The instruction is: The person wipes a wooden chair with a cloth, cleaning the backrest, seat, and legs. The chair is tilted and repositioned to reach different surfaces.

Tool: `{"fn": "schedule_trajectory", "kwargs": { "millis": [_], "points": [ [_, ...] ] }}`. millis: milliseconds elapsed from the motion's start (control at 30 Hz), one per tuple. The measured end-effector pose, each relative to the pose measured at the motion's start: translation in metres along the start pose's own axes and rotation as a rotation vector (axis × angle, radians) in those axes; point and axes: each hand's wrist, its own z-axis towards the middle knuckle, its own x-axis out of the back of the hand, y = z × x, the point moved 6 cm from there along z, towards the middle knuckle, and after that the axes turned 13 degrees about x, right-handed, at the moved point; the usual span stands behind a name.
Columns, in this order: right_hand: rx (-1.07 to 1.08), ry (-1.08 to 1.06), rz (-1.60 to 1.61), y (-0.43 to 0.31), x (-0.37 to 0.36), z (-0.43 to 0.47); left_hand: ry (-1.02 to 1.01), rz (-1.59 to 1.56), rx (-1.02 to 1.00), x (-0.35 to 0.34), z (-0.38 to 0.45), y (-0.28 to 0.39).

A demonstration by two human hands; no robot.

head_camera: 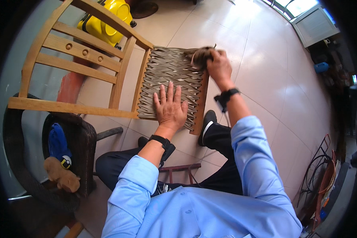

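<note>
A wooden chair (pixel 90 74) with a slatted back lies before me, its back to the left. Its seat (pixel 172 65) is woven from flat grey-brown strips laced around the frame. My left hand (pixel 171 108) rests palm down on the near part of this weave, fingers spread and holding nothing. At the far right corner of the seat, my right hand (pixel 220 65) grips a crumpled brown cloth-like bundle (pixel 203 57). Motion blur hides its exact material and how it touches the strips. A bare wooden rail (pixel 200 110) edges the seat on the right.
A yellow suitcase (pixel 114 22) stands behind the chair back. On the left, a dark chair (pixel 84 148) holds a plush toy (pixel 62 175) and a blue cloth (pixel 58 139). A folded wheeled cart (pixel 314 169) is at the right wall. Tiled floor (pixel 264 74) extends rightward.
</note>
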Motion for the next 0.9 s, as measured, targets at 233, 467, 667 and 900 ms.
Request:
{"fn": "schedule_trajectory", "kwargs": {
  "millis": [233, 467, 667, 900],
  "points": [
    [0.162, -0.585, 0.232, 0.032, -0.021, 0.071, 0.022, -0.041, -0.050, 0.003, 0.003, -0.004],
    [0.098, -0.509, 0.151, 0.032, -0.015, 0.027, -0.012, -0.073, -0.190, 0.003, 0.007, -0.044],
    [-0.084, -0.496, 0.047, 0.000, 0.005, -0.045, -0.197, -0.007, -0.350, 0.010, 0.042, -0.102],
    [-0.136, -0.378, -0.075, -0.074, 0.044, -0.146, -0.224, 0.329, -0.240, 0.073, 0.040, -0.099]
  ]
}}
